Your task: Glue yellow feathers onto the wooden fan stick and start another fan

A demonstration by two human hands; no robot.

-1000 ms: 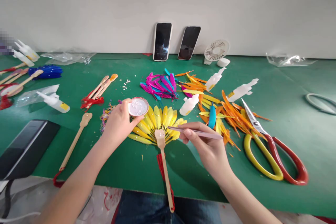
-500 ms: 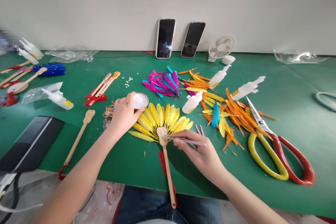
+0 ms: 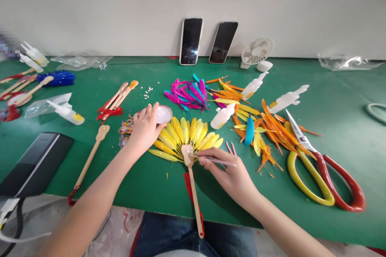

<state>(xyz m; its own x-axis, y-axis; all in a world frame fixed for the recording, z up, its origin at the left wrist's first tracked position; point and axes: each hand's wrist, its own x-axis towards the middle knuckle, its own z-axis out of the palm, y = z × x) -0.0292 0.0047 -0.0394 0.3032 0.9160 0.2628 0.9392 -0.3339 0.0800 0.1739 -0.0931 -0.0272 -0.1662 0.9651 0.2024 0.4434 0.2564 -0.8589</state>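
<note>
My left hand (image 3: 146, 128) grips a small round dish (image 3: 163, 115) of whitish contents, just above the left side of a yellow feather fan (image 3: 183, 130). Pinched in my right hand (image 3: 227, 168) is a pair of pale pink tweezers (image 3: 217, 160), whose tips are at the fan's wooden head (image 3: 187, 153). The fan's wooden handle (image 3: 196, 204) points toward me past the table edge, with a red tassel (image 3: 188, 184) beside it. Small light dots show on the feathers. Whatever the tweezer tips may hold is too small to make out.
Large scissors (image 3: 310, 148) lie at right beside orange feathers (image 3: 276, 128). Magenta and blue feathers (image 3: 188, 94), glue bottles (image 3: 223, 116), wooden handles (image 3: 116, 100) and a black device (image 3: 36, 164) are spread about. Two phones (image 3: 191, 42) and a small fan (image 3: 257, 52) stand by the wall.
The view has shifted slightly. My left hand's fingers are a little more spread on the dish. The tweezers remain at the fan's head.
</note>
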